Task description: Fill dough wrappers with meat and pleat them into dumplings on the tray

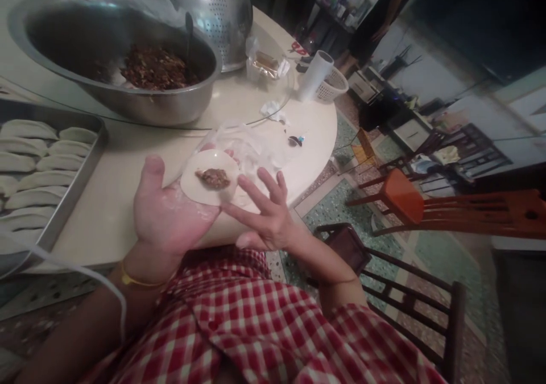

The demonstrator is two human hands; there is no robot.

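Note:
My left hand [173, 216] is held palm up, fingers stretched out, and bears a round dumpling wrapper [208, 197]. A small mound of brown minced filling [214, 179] sits in the wrapper's middle. To the right, my right hand [267, 216] has its fingers spread; its fingertips reach the wrapper's right edge, though I cannot tell whether they press on it. Behind the wrapper lies a crumpled clear plastic bag [251, 145]. A large steel bowl [170, 106] holds more dark filling [156, 68], with a utensil handle standing in it. Folded dumplings [42, 179] lie in rows at the left.
The metal tray [85, 182] carries the dumplings. A perforated steel colander [232, 25], a plastic-wrapped package [267, 62], a plastic roll [316, 75] and a white basket [335, 85] stand farther back. Wooden chairs [401, 196] are right of the table. A person [379, 20] stands beyond.

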